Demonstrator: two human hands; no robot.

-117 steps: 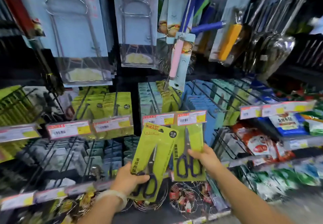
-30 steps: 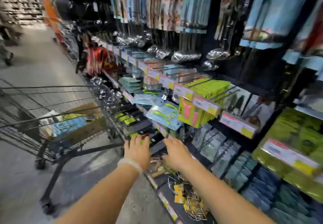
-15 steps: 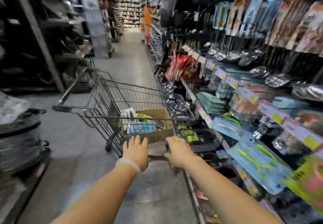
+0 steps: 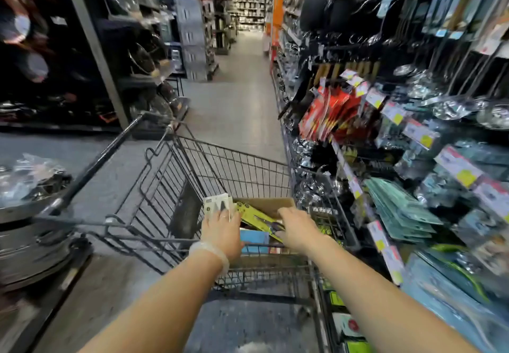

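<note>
A dark wire shopping cart [image 4: 234, 160] stands in the aisle just in front of me. Inside it lie a cardboard box [image 4: 268, 204], a white card pack [image 4: 217, 203], a blue pack [image 4: 253, 238] and a yellow-green scissors pack [image 4: 254, 217]. Both my hands reach over the cart's near rim into the basket. My left hand [image 4: 221, 233], with a pale band at the wrist, lies with straight fingers on the white pack. My right hand [image 4: 297, 226] holds the lower end of the yellow-green scissors pack, its fingertips hidden behind the hand.
Racks of hanging ladles, spatulas and carded kitchen tools [image 4: 407, 121] crowd the right side, close to the cart. Stacked metal pots [image 4: 30, 215] sit at the left. A person [image 4: 24, 38] stands at the far left. The grey aisle floor [image 4: 242, 82] runs ahead.
My view swung left from the scissors rack to the aisle and cart. Both hands came off the rack and now reach into the cart's basket, the right one with a scissors pack.
</note>
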